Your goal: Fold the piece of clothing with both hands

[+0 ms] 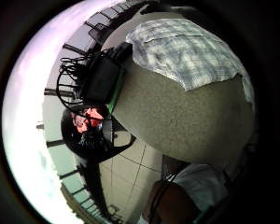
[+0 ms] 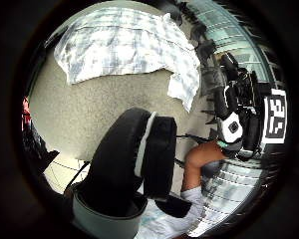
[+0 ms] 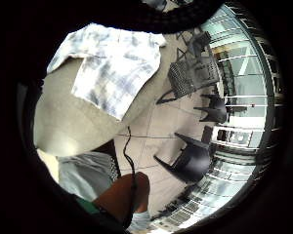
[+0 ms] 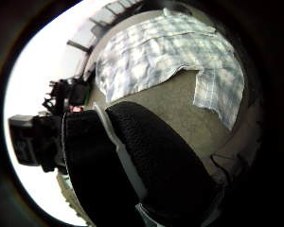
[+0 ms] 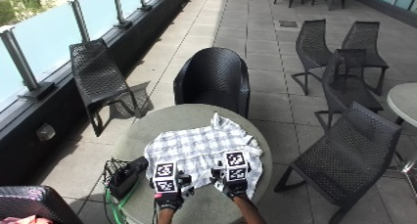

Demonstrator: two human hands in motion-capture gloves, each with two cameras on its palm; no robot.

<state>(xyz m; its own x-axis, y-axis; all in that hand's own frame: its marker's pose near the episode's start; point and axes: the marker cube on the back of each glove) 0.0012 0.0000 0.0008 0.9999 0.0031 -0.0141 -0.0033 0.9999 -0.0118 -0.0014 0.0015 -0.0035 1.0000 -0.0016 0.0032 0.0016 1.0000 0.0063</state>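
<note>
A round grey table (image 5: 147, 131) is standing on a tiled terrace among black wicker chairs (image 5: 215, 79). The checked shirt (image 5: 202, 148) is lying spread across its middle, draping over the right edge. The left hand (image 5: 169, 197) and right hand (image 5: 231, 185) are hovering at the near edge; whether their fingers are apart, I cannot tell. No legible writing.

The outside view looks down from above and behind the person onto the round desk (image 5: 196, 116). The four palm views sit close above the desk's near edge, all sharing the checked shirt (image 5: 202, 148) spread on it.
</note>
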